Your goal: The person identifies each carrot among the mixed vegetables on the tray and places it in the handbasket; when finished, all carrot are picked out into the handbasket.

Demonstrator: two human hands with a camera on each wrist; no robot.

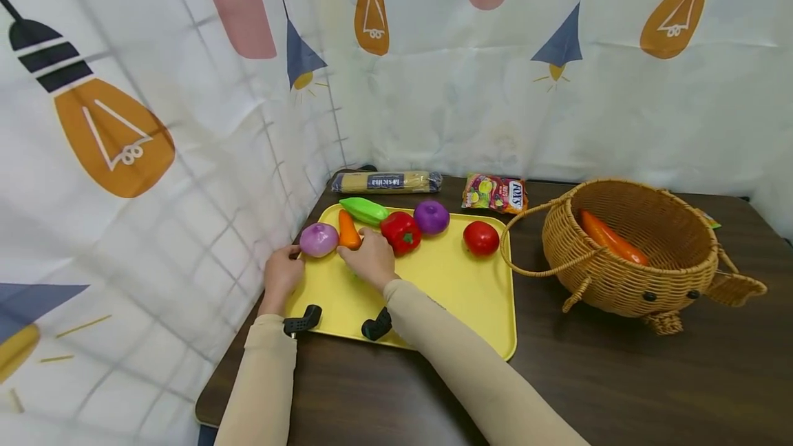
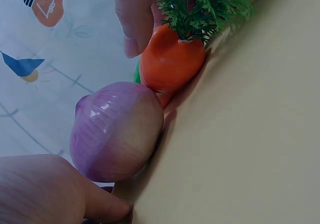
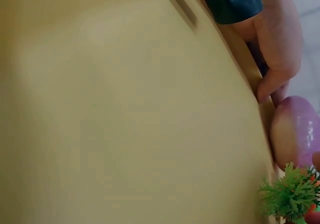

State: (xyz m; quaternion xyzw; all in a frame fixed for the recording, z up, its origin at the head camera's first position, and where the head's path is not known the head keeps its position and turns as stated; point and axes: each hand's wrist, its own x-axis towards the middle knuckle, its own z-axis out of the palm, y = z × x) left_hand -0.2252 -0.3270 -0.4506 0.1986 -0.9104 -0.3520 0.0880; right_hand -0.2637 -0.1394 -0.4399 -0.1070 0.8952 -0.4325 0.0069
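My left hand [image 1: 281, 274] holds the left rim of a yellow tray [image 1: 458, 281], the thumb on the rim in the left wrist view. Just ahead of it a light purple onion [image 1: 319, 240] sits at the tray's edge. My right hand [image 1: 370, 260] pinches an orange carrot [image 1: 348, 229] near its leafy end, thumb and fingers at its sides. Green carrot leaves [image 2: 217, 6] show in the left wrist view; the hand hides them in the head view. Close by lie a red bell pepper [image 1: 401, 232], a long green vegetable [image 1: 364, 211] and a dark purple onion [image 1: 431, 217].
A red tomato [image 1: 481, 238] lies at the tray's right. Beyond stands a wicker basket [image 1: 626, 294] with a long orange-red vegetable [image 1: 610, 238] inside, its handle reaching over the tray edge. A pasta pack [image 1: 387, 182] and a candy bag [image 1: 494, 193] lie behind the tray.
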